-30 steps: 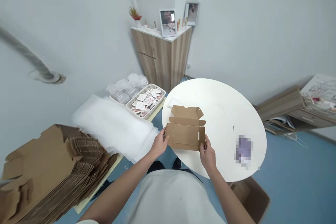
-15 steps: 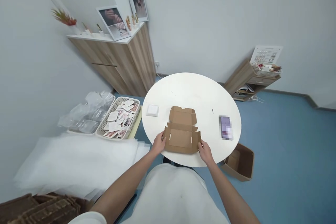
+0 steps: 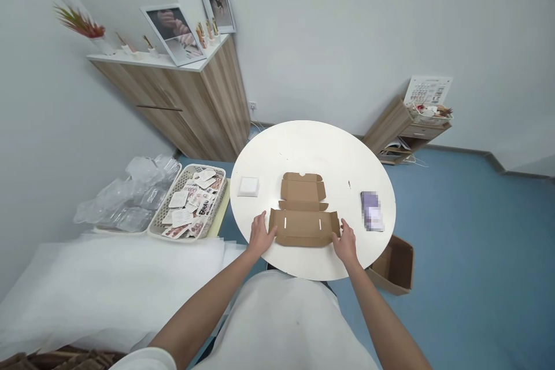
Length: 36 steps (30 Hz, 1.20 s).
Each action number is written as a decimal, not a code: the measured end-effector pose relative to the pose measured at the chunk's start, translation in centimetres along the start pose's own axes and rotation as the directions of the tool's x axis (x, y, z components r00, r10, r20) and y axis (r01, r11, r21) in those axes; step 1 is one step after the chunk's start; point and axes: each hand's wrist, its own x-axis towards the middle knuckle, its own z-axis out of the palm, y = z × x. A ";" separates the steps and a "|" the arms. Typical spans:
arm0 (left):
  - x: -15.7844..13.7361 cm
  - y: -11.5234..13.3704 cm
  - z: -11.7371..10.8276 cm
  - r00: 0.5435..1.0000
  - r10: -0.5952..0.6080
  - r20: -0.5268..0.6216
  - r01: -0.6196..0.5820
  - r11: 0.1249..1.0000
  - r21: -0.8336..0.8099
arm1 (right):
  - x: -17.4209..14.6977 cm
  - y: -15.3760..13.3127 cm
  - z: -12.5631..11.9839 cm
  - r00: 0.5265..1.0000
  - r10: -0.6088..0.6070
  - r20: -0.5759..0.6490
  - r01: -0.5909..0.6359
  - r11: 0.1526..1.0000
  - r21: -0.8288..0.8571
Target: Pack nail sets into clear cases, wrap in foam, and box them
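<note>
An unfolded brown cardboard mailer box [image 3: 306,226] lies nearly flat on the round white table [image 3: 312,147], its lid panel pointing away from me. Two white slots show in its nearer panel. At the left side flap is my left hand [image 3: 261,235], fingers apart and stretched forward, thumb at the flap's edge. My right hand [image 3: 346,243] is on the other side, also with fingers spread, its thumb by the right flap. Whether the thumbs press on the cardboard I cannot tell.
A small white square box [image 3: 248,186] sits at the table's left, a blurred purple item [image 3: 372,210] at its right. Beside the table are a basket of cards [image 3: 191,203], clear plastic packs [image 3: 141,196], white sheets [image 3: 108,283] and an open carton [image 3: 396,266] on the floor.
Both hands have loosened from the box's sides and their fingers have opened. The side flaps have spread outward, and the nearer panel lies flatter. The view has shifted slightly.
</note>
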 end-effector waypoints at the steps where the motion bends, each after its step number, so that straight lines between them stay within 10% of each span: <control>1: -0.3 0.5 -0.1 0.996 0.083 -0.032 -0.080 0.994 0.069 | 0.5 -0.2 0.0 1.000 -0.024 -0.017 0.023 0.998 -0.055; 6: -1.5 3.5 0.6 0.886 0.385 0.259 -0.451 0.846 0.284 | 4.5 -2.8 0.0 0.992 -0.103 0.073 0.113 0.983 -0.142; 15: -0.4 4.6 3.4 0.835 0.278 0.475 -0.484 0.782 0.392 | 11.1 -5.1 1.7 0.944 -0.069 0.323 0.007 0.982 0.190; 36: 0.8 3.8 2.1 0.830 0.352 0.434 -0.541 0.698 0.469 | 2.4 -2.7 2.1 0.959 -0.172 0.226 0.140 0.979 0.150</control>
